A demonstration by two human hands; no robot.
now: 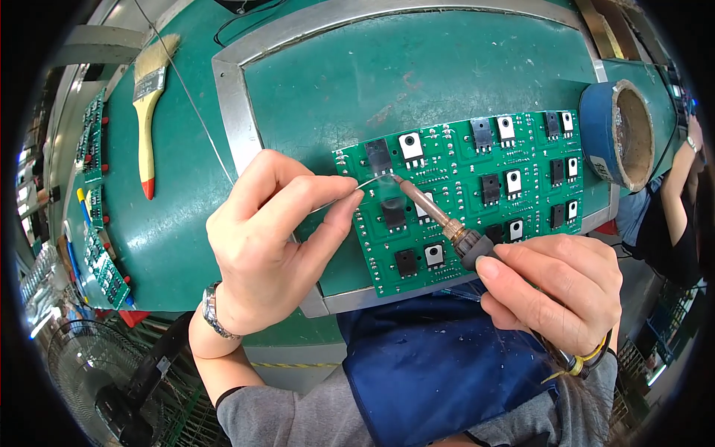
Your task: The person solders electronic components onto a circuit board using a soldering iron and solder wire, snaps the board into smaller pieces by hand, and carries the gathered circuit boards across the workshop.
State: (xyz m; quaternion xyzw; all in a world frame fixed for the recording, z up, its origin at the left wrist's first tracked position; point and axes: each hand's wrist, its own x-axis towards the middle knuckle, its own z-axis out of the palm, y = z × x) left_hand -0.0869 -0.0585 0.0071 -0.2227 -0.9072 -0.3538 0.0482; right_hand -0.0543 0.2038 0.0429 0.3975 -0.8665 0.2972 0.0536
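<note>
A green circuit board (454, 160) lies on the bench, set with rows of black and white-faced three-legged components. Pinched between the thumb and forefinger of my left hand (279, 216) is a thin solder wire (370, 181), its end at the legs of a black component (378, 155) in the top left of the board. My right hand (558, 287) grips a soldering iron (439, 216) by its dark handle. The iron's tip meets the same legs, beside the wire's end. A faint wisp of smoke hangs there.
A paintbrush (149, 112) with a red-tipped handle lies to the left. More green boards (104, 268) stand along the left edge. A blue-sided roll (603, 134) is at the right. A metal frame (237, 112) borders the work surface. Another person's arm (678, 175) shows far right; a fan (89, 365) stands lower left.
</note>
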